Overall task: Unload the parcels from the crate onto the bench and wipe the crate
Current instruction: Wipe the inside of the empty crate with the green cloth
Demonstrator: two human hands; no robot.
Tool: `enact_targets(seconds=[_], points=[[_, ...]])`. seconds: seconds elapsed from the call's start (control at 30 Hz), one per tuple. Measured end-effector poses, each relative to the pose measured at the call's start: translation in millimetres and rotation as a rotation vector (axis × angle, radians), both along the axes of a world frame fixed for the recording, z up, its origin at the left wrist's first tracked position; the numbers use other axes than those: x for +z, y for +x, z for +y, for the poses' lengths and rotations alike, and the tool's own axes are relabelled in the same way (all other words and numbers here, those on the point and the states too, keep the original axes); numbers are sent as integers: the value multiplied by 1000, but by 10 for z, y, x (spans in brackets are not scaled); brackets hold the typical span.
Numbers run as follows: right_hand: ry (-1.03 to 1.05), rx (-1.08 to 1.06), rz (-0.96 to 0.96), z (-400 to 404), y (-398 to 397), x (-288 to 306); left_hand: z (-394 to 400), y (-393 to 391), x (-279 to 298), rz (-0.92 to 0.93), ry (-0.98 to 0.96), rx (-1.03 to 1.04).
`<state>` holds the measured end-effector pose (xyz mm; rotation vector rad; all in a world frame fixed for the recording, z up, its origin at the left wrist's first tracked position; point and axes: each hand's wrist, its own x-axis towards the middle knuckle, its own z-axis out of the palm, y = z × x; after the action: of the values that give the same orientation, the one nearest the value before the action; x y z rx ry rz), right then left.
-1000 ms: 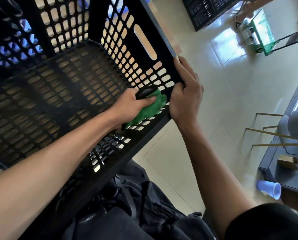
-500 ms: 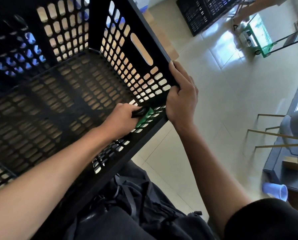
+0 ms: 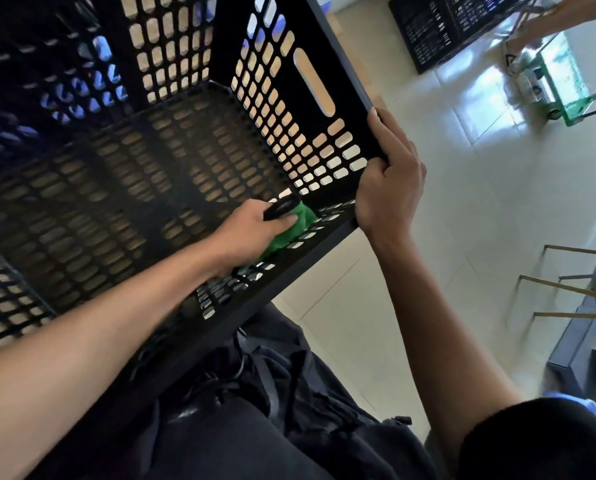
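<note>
Green cloth (image 3: 295,225) bunched under left hand (image 3: 251,228), fingers curled round it and a dark object on top, pressed to the near inside wall of the black perforated crate (image 3: 172,161) by the corner; right hand (image 3: 388,188) clamps that corner rim just beside it. Crate looks empty, tilted against the person's lap, stiff and probably light, best held at rim or handle slot. Outward: glossy tiled floor (image 3: 445,209), second black crate (image 3: 438,32) well apart.
</note>
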<state>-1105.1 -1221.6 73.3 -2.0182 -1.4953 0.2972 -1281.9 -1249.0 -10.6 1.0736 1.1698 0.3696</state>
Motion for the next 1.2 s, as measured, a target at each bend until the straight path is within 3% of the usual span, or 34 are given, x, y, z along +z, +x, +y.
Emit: enact_targets(seconds=[0.27,0.47,0.6,0.73,0.97,1.07,1.2], points=[[-9,14,-12,18,5,14,-109,-77,675,-308,-9,52],[-28,45,-24,6,-3,50,-175,-166,493,33,227,-94],[-43,94,-38,2,14,56,-302,-392,172,308,61,-136],[-100,184,-88,-20,75,102,-326,-643,103,374,-88,-110],[-164,471,-281,-19,101,258,-279,-798,482,260,-2,132],[-179,671,-211,44,-46,335,-283,-856,693,95,40,304],[-366,952,-108,196,-413,405,-292,-915,850,-62,41,555]])
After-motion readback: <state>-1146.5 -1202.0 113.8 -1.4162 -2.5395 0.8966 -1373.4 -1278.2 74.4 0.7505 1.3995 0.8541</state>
